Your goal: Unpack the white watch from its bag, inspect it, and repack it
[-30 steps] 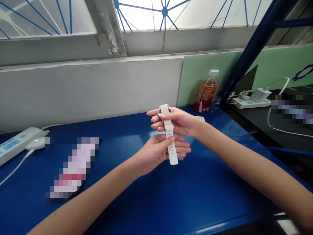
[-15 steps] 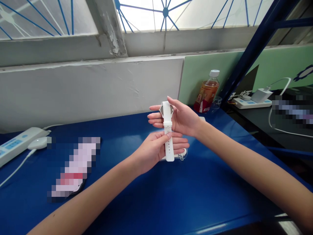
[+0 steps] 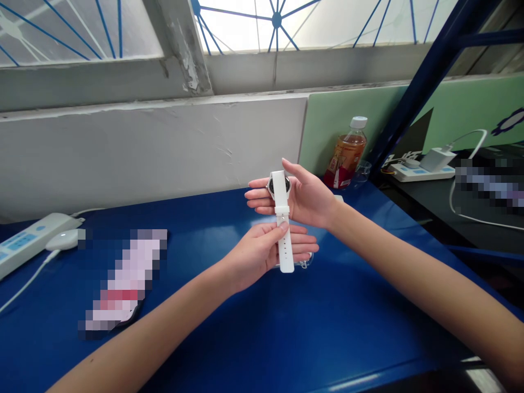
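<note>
A wristwatch (image 3: 282,240) with a white strap hangs lengthwise across both hands above the blue desk. My left hand (image 3: 262,248) pinches the lower strap, thumb pressed on top and the other fingers stretched out behind it. Behind the watch's round dark face, my right hand (image 3: 305,199) is held palm up, its fingers extended and its thumb raised; the watch head lies against those fingers. A small clear item with a metal clasp (image 3: 303,263) is partly hidden beneath my left hand.
On the blue desk (image 3: 229,338), a blurred-out phone (image 3: 126,284) lies left, near a white power strip (image 3: 33,240) with a plugged-in charger (image 3: 65,239). A bottle of reddish drink (image 3: 346,155) stands by the green panel. Another power strip (image 3: 421,172) sits at right.
The watch has tilted slightly, its strap end shifting a little right and down. Both hands have barely moved and keep their places on it.
</note>
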